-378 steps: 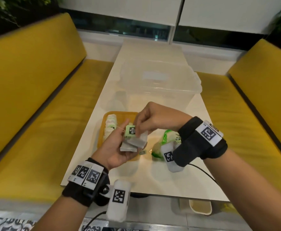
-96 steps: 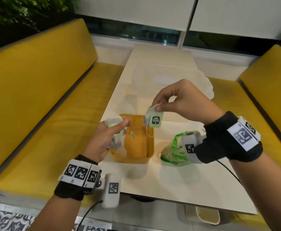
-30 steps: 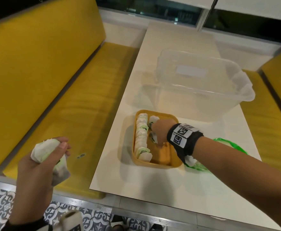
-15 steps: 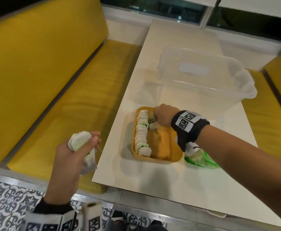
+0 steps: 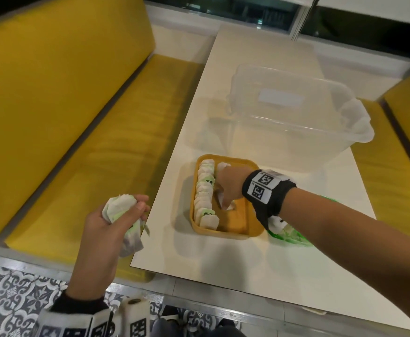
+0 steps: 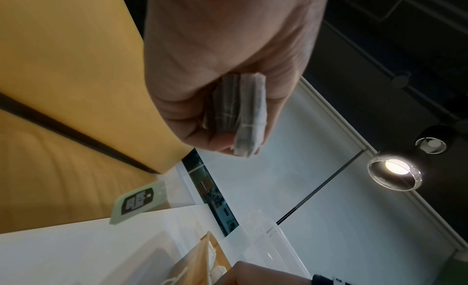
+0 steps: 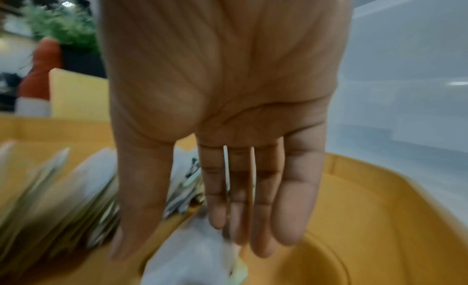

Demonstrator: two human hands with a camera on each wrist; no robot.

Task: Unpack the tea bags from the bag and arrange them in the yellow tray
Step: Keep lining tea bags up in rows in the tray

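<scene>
dangling below the left hand [image 6: 222, 73], a green tag [image 6: 138, 202], print unreadable.

Tea bags [image 5: 204, 195] rowed upright in yellow tray [image 5: 233, 233].

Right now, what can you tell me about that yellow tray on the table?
The yellow tray is a shallow rounded-corner rectangle, plastic by its look, lying flat near the white table's front edge. A row of white tea bags stands on edge along its left wall; its right side is mostly bare. The right hand reaches in with straight fingers over a loose tea bag.
</scene>
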